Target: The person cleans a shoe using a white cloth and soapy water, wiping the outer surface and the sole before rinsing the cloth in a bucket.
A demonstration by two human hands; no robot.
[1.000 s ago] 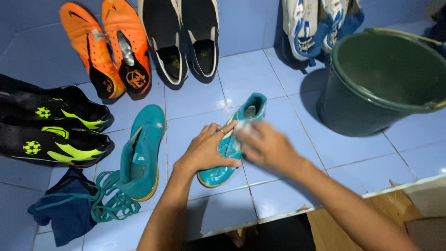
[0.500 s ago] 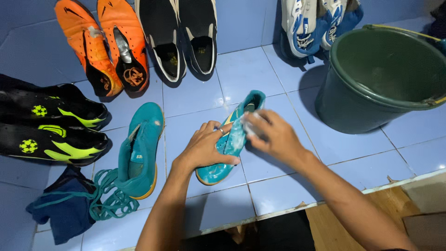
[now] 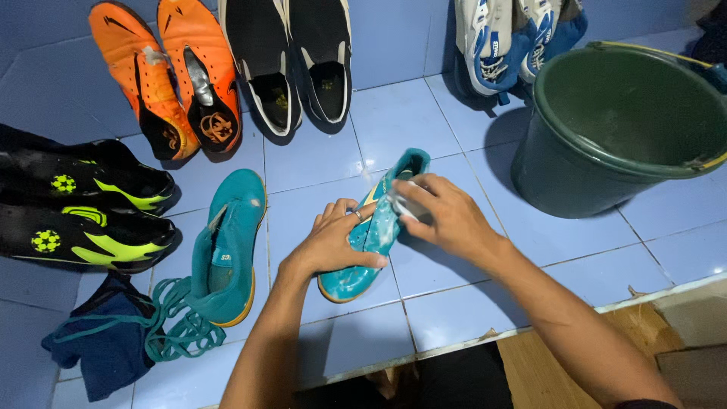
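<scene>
As we looked down from the head camera, a teal low-cut sports shoe with a yellow-edged sole (image 3: 362,250) lay on its side on the pale blue tiled floor (image 3: 318,155), near the middle of the view, toe toward us and heel pointing away. The left hand (image 3: 333,242) was clamped over the shoe's middle, fingers spread across the upper and thumb hooked round the near side, a ring on one finger. The right hand (image 3: 447,216) was closed round a small whitish wad, perhaps a cloth or sponge (image 3: 397,203), pressing it against the shoe's upper near the opening; we could not tell exactly what the wad was.

Just left of the held shoe lay its match, a second teal shoe (image 3: 227,254), with loose teal laces (image 3: 170,333) trailing onto a crumpled dark blue cloth (image 3: 106,352). Farther left, a pair of black shoes with lime-green markings (image 3: 83,208) lay one above the other. Along the far wall stood a pair of orange shoes (image 3: 170,76), a pair of black slip-on shoes with white trim (image 3: 291,60), and a pair of white and blue trainers (image 3: 511,42). To the right, well apart from the hands, stood a large dark green plastic bucket (image 3: 606,163) with a thin handle on its rim. A wooden step (image 3: 530,356) edged the tiles nearest us.
</scene>
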